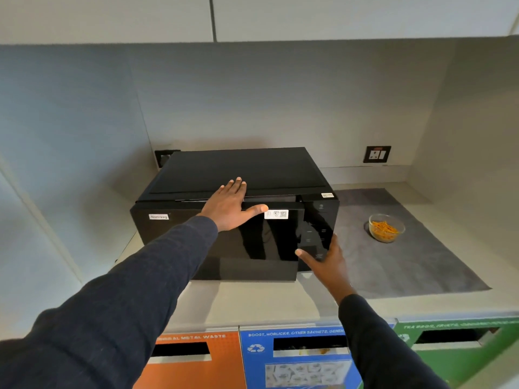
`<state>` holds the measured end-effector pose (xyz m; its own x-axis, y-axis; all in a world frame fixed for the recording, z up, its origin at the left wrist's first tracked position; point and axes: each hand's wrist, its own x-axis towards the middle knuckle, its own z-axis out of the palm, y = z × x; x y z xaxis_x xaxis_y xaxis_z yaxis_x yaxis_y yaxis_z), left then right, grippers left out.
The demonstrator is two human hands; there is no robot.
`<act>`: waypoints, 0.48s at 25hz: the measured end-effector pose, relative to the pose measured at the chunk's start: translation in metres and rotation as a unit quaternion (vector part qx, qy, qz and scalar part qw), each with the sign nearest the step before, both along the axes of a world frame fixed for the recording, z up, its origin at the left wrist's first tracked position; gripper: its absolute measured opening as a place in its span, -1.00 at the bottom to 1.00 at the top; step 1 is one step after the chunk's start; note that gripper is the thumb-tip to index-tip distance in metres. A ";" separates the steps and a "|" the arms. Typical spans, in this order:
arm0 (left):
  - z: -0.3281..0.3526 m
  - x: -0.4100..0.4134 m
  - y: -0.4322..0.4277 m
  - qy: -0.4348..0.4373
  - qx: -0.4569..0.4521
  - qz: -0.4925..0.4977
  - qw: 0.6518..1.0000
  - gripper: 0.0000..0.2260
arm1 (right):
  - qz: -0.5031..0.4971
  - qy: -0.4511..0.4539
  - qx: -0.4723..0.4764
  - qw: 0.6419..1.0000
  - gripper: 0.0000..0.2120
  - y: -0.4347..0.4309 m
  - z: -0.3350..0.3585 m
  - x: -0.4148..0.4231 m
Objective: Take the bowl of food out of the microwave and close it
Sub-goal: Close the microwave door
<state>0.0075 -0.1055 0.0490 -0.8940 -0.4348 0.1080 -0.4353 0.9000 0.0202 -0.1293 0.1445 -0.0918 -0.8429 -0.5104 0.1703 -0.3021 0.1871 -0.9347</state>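
Observation:
A black microwave (238, 169) stands on the counter with its glossy door (213, 242) shut or almost shut. My left hand (231, 204) lies flat on the microwave's top front edge, fingers spread, thumb over the door's upper rim. My right hand (327, 259) is open at the lower right of the front, with its fingers against the control panel (318, 220). A glass bowl (386, 228) holding orange food strips sits on a grey mat (407, 262) to the right of the microwave, apart from both hands.
A wall socket (377, 154) is on the back wall right of the microwave. Below the counter edge are orange (196, 360), blue (295, 357) and green (455, 341) waste bin fronts with slots. White cabinets (252, 15) hang overhead.

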 end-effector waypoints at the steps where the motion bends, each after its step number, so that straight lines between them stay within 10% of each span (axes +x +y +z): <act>1: -0.001 -0.003 -0.002 0.003 -0.007 0.001 1.000 0.15 | -0.020 -0.001 0.001 1.000 -0.10 -0.005 -0.004 -0.002; 12: -0.008 -0.007 -0.004 0.031 -0.059 0.007 0.998 0.09 | -0.129 0.012 0.021 0.991 -0.04 -0.027 -0.019 -0.006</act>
<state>0.0006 -0.1097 0.0415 -0.8779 -0.4285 0.2138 -0.4492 0.8916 -0.0577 -0.1356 0.1179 -0.1104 -0.9425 -0.2848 0.1749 -0.2607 0.2989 -0.9180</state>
